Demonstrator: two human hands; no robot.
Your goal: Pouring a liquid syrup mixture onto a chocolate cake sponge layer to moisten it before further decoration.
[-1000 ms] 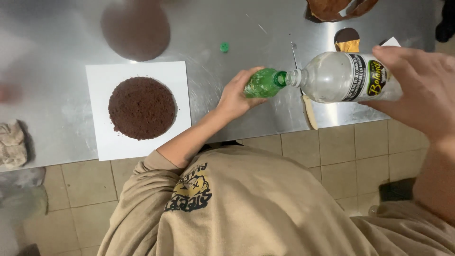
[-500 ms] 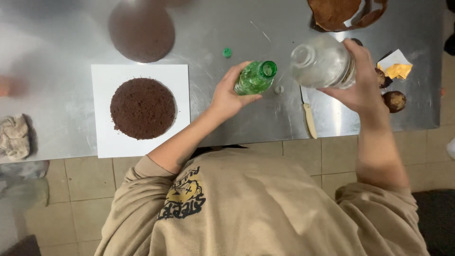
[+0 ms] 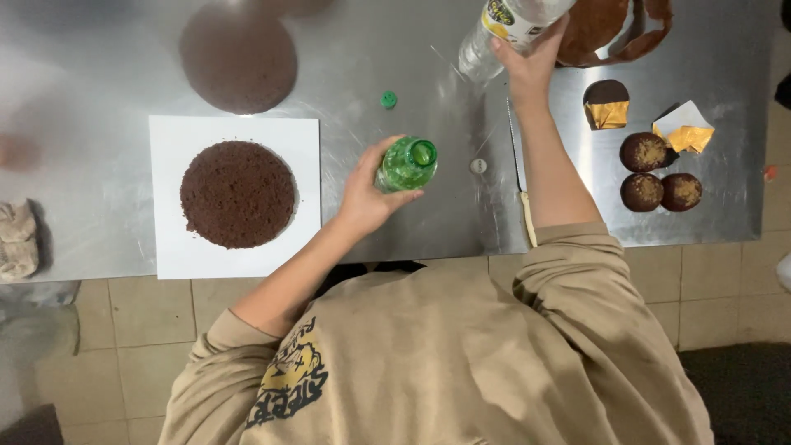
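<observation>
My left hand (image 3: 369, 191) grips a small green bottle (image 3: 407, 164) with its mouth uncapped, held just above the steel table (image 3: 99, 99). My right hand (image 3: 527, 59) reaches to the far edge and holds a large clear plastic bottle (image 3: 504, 25) with a yellow label. A green cap (image 3: 389, 100) lies loose on the table between the two bottles. A round dark chocolate cake layer (image 3: 237, 194) rests on a white square board (image 3: 181, 255) to the left of my left hand.
A second dark cake layer (image 3: 239, 58) lies at the back left. A knife (image 3: 519, 177) lies beside my right forearm. Three round chocolate sweets (image 3: 659, 177), gold wrappers (image 3: 684, 132) and a brown cake ring (image 3: 618, 29) sit right. A crumpled cloth (image 3: 16, 239) lies far left.
My right hand has carried the clear bottle away from the green bottle, up to the far side of the table. My left hand lowered the green bottle slightly.
</observation>
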